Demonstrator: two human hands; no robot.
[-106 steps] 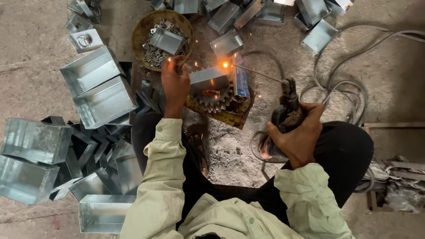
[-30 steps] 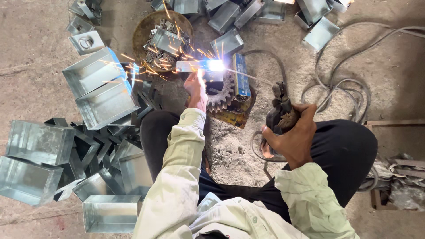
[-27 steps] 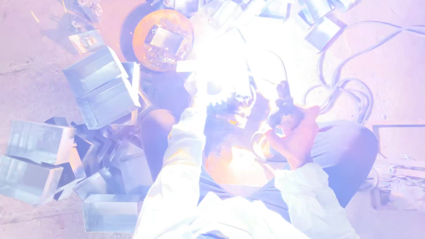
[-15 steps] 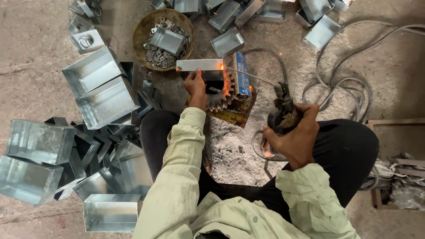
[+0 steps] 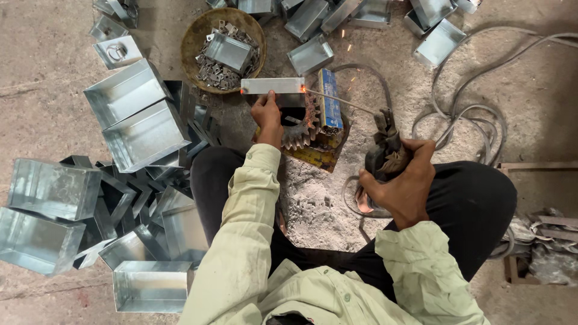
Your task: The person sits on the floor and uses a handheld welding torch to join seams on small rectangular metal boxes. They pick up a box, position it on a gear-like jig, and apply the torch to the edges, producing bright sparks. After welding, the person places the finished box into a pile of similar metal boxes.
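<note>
Dusty concrete floor [image 5: 54, 72] fills the view, with a patch of pale ash and grit between the person's bent knees. On it, straight ahead of the person, a small galvanised metal box [image 5: 274, 89] stands on a rusty block with a toothed gear [image 5: 301, 123] beside it. The left hand [image 5: 268, 114] is closed on the near edge of this box, thumb on top, holding it steady. An orange glow shows at the box's left corner, and another at its right corner, where the tip of a thin welding rod [image 5: 343, 101] touches it; a few sparks fly above that point. The rod runs back to the right into an electrode holder [image 5: 385, 147] wrapped in worn cloth, and the right hand [image 5: 400, 186] grips that holder tightly, resting over the right knee. A blue packet [image 5: 329, 108] lies just right of the box, under the rod.

Behind the box sits a round brown bowl [image 5: 195, 42] holding small metal clips and one more box. Grey cables [image 5: 469, 114] loop over the floor to the right. Finished open boxes [image 5: 135, 114] and folded sheet pieces are heaped to the left, and more lie along the top edge.
</note>
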